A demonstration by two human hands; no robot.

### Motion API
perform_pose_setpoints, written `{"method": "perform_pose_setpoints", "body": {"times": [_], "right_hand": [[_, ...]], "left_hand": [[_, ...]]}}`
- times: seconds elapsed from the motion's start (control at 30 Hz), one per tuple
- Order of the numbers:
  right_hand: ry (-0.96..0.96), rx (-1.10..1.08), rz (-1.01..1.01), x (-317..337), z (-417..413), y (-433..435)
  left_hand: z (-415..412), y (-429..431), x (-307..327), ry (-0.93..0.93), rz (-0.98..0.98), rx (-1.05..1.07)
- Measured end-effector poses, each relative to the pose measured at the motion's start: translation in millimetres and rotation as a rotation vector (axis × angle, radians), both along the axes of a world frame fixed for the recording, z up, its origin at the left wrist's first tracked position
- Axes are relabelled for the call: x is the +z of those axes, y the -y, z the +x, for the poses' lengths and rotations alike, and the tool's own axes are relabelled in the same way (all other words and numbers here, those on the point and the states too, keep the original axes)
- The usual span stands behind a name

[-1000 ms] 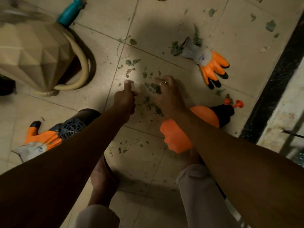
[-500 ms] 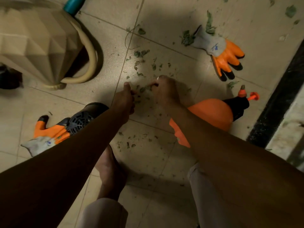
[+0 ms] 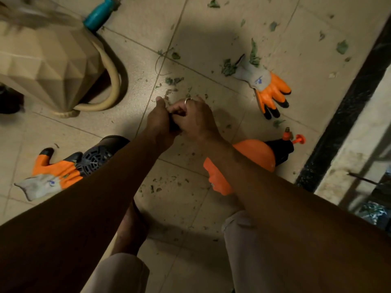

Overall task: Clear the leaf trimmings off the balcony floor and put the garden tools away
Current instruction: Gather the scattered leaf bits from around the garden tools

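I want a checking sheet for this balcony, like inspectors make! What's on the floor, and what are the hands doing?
Surface: tiled floor, speckled with green crumbs.
Job's things: leaf bits scattered; right glove and left glove lying flat; orange sprayer on its side; teal-handled tool at the top.
Clutter: beige pot; black vented gadget against the left glove.
Hands: left hand and right hand curled, touching; what they hold is hidden.
Cables: beige hose looped by the pot.
Surroundings: black kerb and railing on the right.

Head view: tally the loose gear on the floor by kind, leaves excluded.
Orange-and-grey gloves: 2
Orange sprayer: 1
Teal-handled tool: 1
Beige hose: 1
Black vented device: 1
Total: 6
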State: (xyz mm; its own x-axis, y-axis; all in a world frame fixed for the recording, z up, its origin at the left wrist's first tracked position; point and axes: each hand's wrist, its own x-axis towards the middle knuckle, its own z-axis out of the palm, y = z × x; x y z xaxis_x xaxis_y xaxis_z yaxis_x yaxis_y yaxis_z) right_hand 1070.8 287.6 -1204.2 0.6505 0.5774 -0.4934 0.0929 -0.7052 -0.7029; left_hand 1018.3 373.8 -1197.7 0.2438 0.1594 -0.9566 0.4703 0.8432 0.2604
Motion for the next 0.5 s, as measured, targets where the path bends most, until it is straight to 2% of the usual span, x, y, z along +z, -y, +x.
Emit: {"method": "perform_pose_setpoints", "body": {"times": [0.07,0.27,0.37,0.5], "right_hand": [[0.136,0.133,0.008,-10,4,-2],[0.146,0.047,0.141,-38,16,-28],[0.315,0.064,0.035,-59,26,-46],[0.455,0.264,-0.197,-79,37,-52]], "left_hand": [[-2,-9,-8,-0.027,0.051,-0.012],[-12,-37,-36,-0.096,0.315,-0.18],[-16,-48,-50,-0.098,0.331,-0.152],[-21,-57,-69,-0.064,0.272,-0.072]]}}
